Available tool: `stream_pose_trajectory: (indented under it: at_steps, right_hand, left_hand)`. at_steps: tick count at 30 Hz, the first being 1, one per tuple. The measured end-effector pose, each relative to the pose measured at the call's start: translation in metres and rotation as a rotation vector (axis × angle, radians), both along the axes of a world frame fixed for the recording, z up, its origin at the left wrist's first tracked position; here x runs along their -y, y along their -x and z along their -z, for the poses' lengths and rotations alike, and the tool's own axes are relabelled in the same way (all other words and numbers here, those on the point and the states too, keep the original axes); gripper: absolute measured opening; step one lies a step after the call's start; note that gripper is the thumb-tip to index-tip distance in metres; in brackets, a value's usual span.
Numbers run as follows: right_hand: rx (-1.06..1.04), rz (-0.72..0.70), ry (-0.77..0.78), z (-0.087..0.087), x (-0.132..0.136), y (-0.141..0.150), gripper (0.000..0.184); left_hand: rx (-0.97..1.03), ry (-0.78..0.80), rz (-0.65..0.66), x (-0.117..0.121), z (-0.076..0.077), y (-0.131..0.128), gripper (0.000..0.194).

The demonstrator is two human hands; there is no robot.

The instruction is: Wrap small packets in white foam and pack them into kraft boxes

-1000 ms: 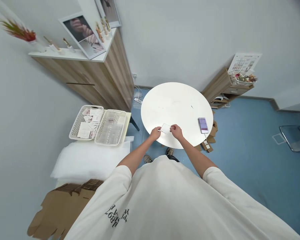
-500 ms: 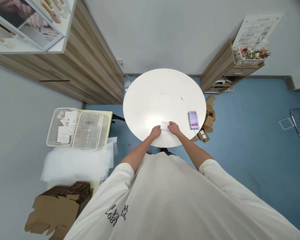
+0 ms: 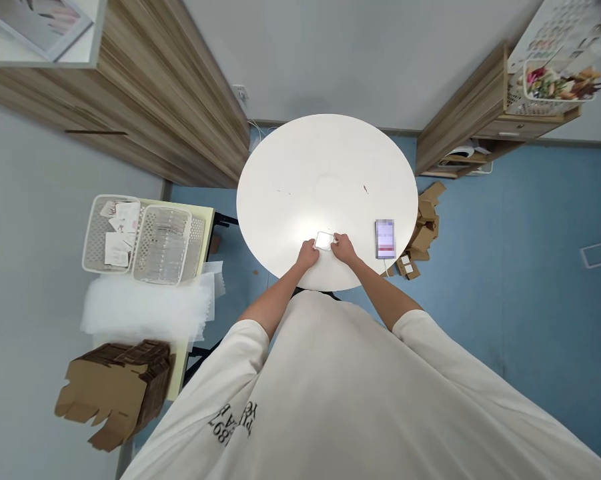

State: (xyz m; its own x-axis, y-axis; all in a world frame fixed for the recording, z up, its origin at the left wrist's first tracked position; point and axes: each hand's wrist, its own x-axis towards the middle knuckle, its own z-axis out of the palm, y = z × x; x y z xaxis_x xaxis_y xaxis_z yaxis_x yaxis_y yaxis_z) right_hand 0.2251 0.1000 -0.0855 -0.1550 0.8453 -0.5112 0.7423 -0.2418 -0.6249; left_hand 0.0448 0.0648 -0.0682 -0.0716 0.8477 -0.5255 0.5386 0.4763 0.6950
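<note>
A small flat clear plastic box (image 3: 323,241) with a white inside and rounded corners is held low over the near part of the round white table (image 3: 325,147). My left hand (image 3: 307,254) grips its left edge, fingers closed. On the opposite edge, my right hand (image 3: 343,249) pinches the right side. Whether the box touches the tabletop, I cannot tell. To the right of my right hand lies a phone (image 3: 385,239) with a lit, blurred screen and a white cable.
At left, a side table carries a basket of cards (image 3: 91,240), a basket of clear plastic pieces (image 3: 160,250), white foam sheets (image 3: 147,310) and folded cardboard (image 3: 105,393). Cardboard boxes (image 3: 423,230) lie on the floor right of the table. Wooden cabinets (image 3: 180,100) stand behind.
The view has shifted, so the table looks slightly larger and higher. Both hands still hold the box, which now looks flatter and faces upward more.
</note>
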Motion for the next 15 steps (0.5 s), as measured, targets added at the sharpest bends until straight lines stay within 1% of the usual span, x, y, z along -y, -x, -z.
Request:
stream_pose_trajectory:
  at_steps: [3, 7, 11, 15]
  right_hand:
    - [-0.009, -0.030, -0.045, -0.006, 0.001, -0.006, 0.051]
    - [0.043, -0.191, -0.142, -0.011, -0.004, -0.007, 0.046]
    - [0.117, -0.322, -0.130, -0.009, -0.010, -0.001, 0.047]
    - [0.163, -0.361, -0.115, -0.007, -0.005, 0.000, 0.051]
  left_hand:
    - [0.009, 0.067, -0.028, 0.013, -0.004, -0.003, 0.040]
    - [0.066, 0.098, -0.025, 0.027, -0.009, -0.011, 0.039]
    - [0.117, 0.122, -0.022, 0.027, -0.010, -0.017, 0.047]
    - [0.141, 0.143, -0.013, 0.023, -0.009, -0.015, 0.054]
